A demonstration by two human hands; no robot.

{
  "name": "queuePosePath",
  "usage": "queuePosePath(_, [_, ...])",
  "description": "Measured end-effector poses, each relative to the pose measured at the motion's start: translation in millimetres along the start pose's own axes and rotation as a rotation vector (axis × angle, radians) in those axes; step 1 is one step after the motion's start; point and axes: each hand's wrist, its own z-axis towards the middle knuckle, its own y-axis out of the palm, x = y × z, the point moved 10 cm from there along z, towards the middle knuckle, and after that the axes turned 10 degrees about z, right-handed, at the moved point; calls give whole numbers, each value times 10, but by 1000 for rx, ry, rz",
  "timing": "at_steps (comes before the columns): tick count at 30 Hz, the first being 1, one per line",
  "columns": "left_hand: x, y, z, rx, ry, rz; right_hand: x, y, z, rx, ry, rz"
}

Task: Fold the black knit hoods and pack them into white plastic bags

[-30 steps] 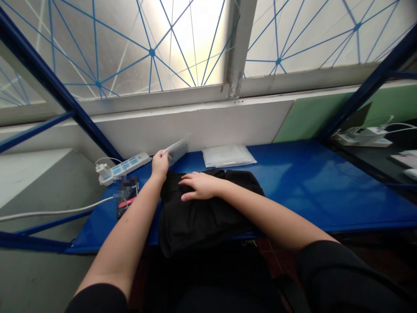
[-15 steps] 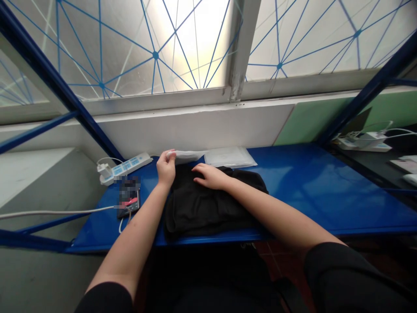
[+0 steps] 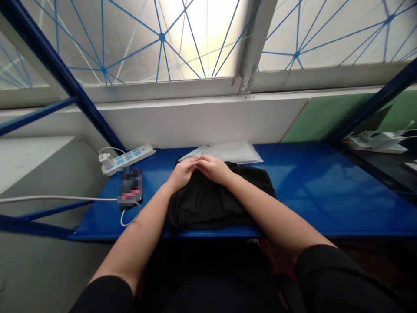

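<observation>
A folded black cloth item (image 3: 211, 208), perhaps a garment, lies on the blue table in front of me. Over its far edge my two hands meet at the fingertips. My left hand (image 3: 181, 174) has its fingers pressed together. My right hand (image 3: 215, 168) is curved, fingers together, with its tips over those of the left. Whatever is pinched between them is too small or hidden to name. Just behind the fingers lies a clear plastic bag (image 3: 194, 152), partly covered by my hands. Beside it rests a second whitish plastic bag (image 3: 236, 152).
On the left of the blue table (image 3: 312, 195) are a white power strip (image 3: 130, 159) and a blurred phone-like device (image 3: 130, 187) with a white cable (image 3: 58, 199). Blue metal bars (image 3: 94, 113) rise at both sides. A wall and window stand behind.
My left hand has moved right from the raised plastic bag's left end to meet my right hand. That bag now lies lower and flatter behind the fingers. The view has shifted slightly.
</observation>
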Motion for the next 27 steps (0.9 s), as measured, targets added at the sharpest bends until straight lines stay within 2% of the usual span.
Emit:
queuePosePath(5, [7,-72,-13,101,-26,47,58,46,30,-43,75,-223])
queuePosePath(9, [-77,-389,-55,328,-149,69,290,-103,24,-25,193,-398])
queuePosePath(13, [-333,-721,-193,549,-359,138,585,-351,-79,37,334,-497])
queuePosePath(15, [-435,-818,-258,637,-417,144,648,-433,-126,77,371,-495])
queuePosePath(17, [-477,-858,-294,700,-428,128,607,-472,-144,136,353,-439])
queuePosePath(20, [-370,-812,-254,695,-354,125,373,-426,-111,193,207,-289])
queuePosePath(23, [-84,-643,-137,571,-176,131,146,-319,-71,166,81,-216])
queuePosePath(27, [220,-401,-57,408,11,86,95,-352,-68,192,102,-193])
